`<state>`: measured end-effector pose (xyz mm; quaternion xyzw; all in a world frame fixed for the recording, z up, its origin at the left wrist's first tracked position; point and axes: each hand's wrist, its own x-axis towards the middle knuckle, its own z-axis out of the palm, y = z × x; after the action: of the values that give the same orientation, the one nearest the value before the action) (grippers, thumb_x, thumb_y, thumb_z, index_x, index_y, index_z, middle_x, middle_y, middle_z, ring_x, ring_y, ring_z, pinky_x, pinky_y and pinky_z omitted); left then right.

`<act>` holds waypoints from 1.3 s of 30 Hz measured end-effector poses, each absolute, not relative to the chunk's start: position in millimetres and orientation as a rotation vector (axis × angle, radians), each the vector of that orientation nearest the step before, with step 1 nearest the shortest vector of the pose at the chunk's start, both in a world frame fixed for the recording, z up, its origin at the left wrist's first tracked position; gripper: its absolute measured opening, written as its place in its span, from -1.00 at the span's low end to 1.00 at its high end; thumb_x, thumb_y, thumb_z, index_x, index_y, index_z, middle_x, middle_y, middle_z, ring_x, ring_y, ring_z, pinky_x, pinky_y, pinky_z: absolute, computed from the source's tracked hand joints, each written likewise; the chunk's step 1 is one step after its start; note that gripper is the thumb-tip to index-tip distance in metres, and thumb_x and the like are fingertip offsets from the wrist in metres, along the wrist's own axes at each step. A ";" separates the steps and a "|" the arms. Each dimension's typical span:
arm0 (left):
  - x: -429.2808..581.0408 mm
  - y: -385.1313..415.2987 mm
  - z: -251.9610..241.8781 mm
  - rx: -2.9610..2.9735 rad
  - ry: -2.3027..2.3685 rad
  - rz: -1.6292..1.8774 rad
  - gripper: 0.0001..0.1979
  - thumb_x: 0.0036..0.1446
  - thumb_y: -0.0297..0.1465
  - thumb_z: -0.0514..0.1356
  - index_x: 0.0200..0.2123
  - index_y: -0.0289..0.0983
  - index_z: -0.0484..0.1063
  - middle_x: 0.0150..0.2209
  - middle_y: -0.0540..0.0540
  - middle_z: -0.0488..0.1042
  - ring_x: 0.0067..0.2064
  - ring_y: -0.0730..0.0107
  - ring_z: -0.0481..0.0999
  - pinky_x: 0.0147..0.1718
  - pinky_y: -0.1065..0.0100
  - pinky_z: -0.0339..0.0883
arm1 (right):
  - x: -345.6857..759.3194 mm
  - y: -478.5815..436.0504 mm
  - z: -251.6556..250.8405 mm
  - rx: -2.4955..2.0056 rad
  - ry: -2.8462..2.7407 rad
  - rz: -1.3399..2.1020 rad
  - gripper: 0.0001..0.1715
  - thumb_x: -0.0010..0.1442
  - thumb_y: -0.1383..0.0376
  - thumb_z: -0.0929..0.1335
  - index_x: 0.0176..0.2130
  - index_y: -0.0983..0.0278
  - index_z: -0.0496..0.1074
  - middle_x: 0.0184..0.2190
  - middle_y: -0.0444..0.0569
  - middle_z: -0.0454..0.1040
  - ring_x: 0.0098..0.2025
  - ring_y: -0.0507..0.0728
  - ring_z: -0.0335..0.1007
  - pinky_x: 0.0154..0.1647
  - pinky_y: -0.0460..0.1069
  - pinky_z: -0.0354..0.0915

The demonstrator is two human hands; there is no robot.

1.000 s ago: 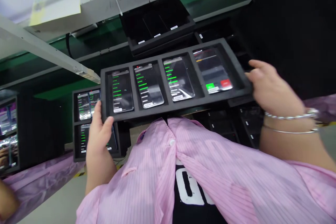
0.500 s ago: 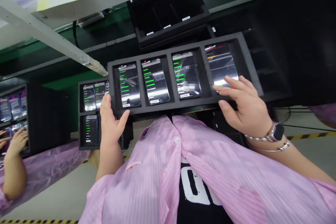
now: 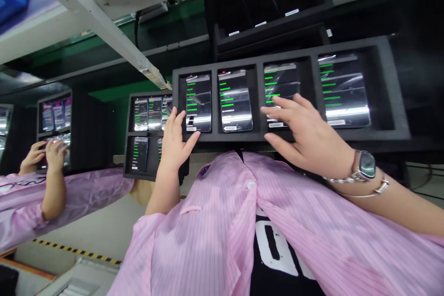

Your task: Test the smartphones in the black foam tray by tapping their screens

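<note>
In front of me lies a black tray (image 3: 258,99) with one smartphone in each compartment. Lines of green text glow on the far-left phone (image 3: 198,104), the second phone (image 3: 236,101) and the far-right phone (image 3: 345,92). My right hand (image 3: 308,136) reaches over the third phone (image 3: 281,81) with fingers spread and hides its lower right part; whether a fingertip touches the glass, I cannot tell. At the tray's front left corner, beside the far-left phone, my left hand (image 3: 176,141) rests with thumb and fingers apart, holding nothing.
Left of my tray, another tray (image 3: 126,148) holds several lit phones. Behind mine stands a dark tray (image 3: 222,44) with white labels. A metal post (image 3: 114,37) slants down to the tray's back left. Farther left, a co-worker's hands (image 3: 55,155) are over phones.
My right hand has moved from the far-right phone to the third one. The far-right screen now shows green lines. My view has shifted, and my left hand stays at the tray's corner.
</note>
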<state>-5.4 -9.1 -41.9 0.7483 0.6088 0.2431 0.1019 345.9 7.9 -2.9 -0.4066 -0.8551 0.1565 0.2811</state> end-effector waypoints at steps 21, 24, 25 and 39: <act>-10.0 11.5 -29.6 2.154 1.841 0.721 -0.43 0.27 -0.04 0.27 0.26 -0.16 0.40 0.36 -0.30 0.23 0.40 -0.07 0.28 0.36 -0.06 0.23 | 421.6 -0.8 -0.9 -1.362 -1.787 -0.083 -0.71 0.31 0.24 0.36 0.01 0.22 0.53 -0.11 0.05 0.65 0.08 0.29 0.60 0.40 0.35 0.27; -10.6 14.4 -34.0 2.164 1.850 0.760 -0.47 0.26 -0.07 0.27 0.21 -0.16 0.45 0.34 -0.29 0.25 0.40 -0.07 0.28 0.36 -0.05 0.21 | 434.7 -2.1 -29.6 -1.494 -1.820 -0.058 -0.71 0.30 0.24 0.36 0.02 0.19 0.47 -0.05 0.13 0.64 0.15 0.34 0.55 0.38 0.35 0.30; -10.4 14.8 -34.3 2.166 1.852 0.752 -0.50 0.26 -0.07 0.27 0.18 -0.16 0.48 0.35 -0.29 0.24 0.40 -0.09 0.28 0.36 -0.06 0.22 | 435.5 -2.7 -37.1 -1.516 -1.807 -0.037 -0.69 0.29 0.25 0.36 0.04 0.19 0.45 -0.03 0.17 0.63 0.18 0.36 0.53 0.36 0.35 0.33; -51.3 5.0 -75.8 1.763 1.608 1.178 -0.15 0.26 0.17 0.12 0.45 -0.10 -0.01 0.40 -0.37 0.20 0.42 -0.04 0.27 0.33 -0.08 0.26 | 474.8 -3.6 -57.8 -1.517 -1.394 0.122 -0.52 0.20 0.23 0.46 0.11 0.20 0.49 0.03 0.20 0.61 0.10 0.32 0.58 0.18 0.24 0.44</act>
<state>-51.3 5.0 -75.8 0.6435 0.5868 0.4300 0.2379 474.8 -3.6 -57.8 -0.6309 -0.5797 0.0506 0.5132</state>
